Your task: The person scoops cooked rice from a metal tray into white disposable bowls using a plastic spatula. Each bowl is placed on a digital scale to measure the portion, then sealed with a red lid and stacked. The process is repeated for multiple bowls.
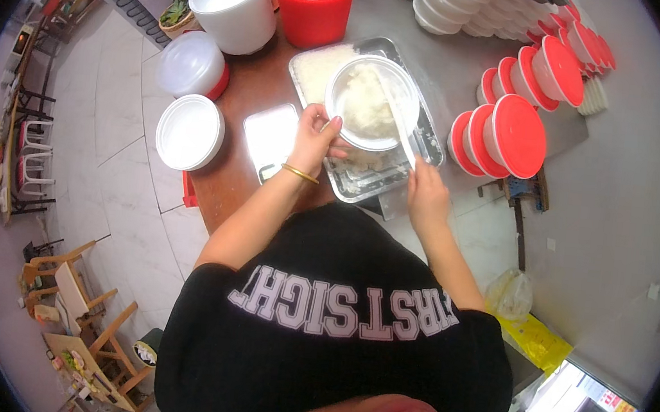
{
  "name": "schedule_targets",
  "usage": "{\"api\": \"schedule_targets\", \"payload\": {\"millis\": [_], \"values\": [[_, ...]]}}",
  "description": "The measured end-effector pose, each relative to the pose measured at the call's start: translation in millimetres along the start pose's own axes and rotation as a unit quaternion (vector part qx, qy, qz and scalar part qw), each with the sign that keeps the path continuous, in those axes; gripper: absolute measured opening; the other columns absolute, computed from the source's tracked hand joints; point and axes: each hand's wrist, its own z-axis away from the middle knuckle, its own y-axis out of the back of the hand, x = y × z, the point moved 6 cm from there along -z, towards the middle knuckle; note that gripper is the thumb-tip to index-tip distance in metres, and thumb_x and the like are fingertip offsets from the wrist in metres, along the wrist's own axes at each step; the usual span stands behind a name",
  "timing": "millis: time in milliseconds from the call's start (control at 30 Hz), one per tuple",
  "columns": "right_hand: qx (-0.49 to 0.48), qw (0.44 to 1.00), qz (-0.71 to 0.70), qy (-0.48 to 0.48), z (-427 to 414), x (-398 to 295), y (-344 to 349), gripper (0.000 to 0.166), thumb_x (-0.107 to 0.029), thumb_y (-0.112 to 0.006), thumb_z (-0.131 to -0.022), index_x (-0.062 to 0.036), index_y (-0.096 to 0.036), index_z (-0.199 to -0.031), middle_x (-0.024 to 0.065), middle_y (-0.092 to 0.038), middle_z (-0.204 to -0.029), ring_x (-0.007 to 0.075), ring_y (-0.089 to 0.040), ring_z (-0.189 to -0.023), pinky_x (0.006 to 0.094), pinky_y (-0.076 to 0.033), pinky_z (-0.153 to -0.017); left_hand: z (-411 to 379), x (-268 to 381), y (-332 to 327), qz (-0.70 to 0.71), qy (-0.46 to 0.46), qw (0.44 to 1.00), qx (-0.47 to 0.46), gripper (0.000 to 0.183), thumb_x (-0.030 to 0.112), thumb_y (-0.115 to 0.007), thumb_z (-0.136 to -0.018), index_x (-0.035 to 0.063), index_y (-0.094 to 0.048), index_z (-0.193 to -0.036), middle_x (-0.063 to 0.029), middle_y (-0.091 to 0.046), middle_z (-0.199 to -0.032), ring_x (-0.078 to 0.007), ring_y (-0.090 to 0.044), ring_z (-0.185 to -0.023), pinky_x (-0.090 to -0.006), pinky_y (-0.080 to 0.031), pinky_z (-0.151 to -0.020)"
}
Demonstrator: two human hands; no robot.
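Observation:
My left hand [319, 137] grips the near left rim of a round plastic bowl [404, 133], thumb on the edge and fingers beneath. Inside the bowl sits a mound of white, sticky-looking food [367, 102], perhaps rice. Between the fingers of my right hand [429, 194] is the handle of a white spatula or flat spoon [402, 129]; its far end reaches into the food. Under the bowl lies a rectangular metal tray [343, 188]. White grains [318, 67] cover the tray's far left part, and bits stick to its near part.
Left of the tray are a small metal tray or lid [271, 136], stacked white bowls [189, 133] and a clear-lidded tub [192, 64]. A white pot [233, 12] and a red bucket [313, 10] stand behind. Red-lidded bowls [518, 137] and stacked white containers [453, 5] occupy the right side.

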Motion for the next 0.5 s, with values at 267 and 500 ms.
{"api": "schedule_targets", "payload": {"millis": [267,500], "values": [[-0.003,0.976,-0.208,-0.057,0,17,5,0.023,-0.012,-0.056,-0.086,-0.0029,-0.057,-0.107,0.0091,-0.057,-0.069,0.0177,-0.054,-0.056,0.0325,-0.043,-0.051,12,-21,50,0.039,0.048,0.998,0.032,0.015,0.013,-0.05,-0.091,0.0089,-0.039,-0.1,-0.0127,-0.06,-0.09,-0.0205,-0.065,-0.065,-0.0234,-0.052,-0.047],[0.07,0.971,-0.218,-0.067,3,49,-10,0.024,-0.014,-0.057,-0.087,0.0006,-0.058,-0.106,0.0061,-0.06,-0.074,0.0148,-0.056,-0.063,0.0297,-0.045,-0.056,42,-12,129,0.07,0.028,0.99,0.118,0.012,0.013,-0.049,-0.091,0.0083,-0.041,-0.099,-0.0123,-0.061,-0.088,-0.0217,-0.066,-0.067,-0.0228,-0.053,-0.046]]}}
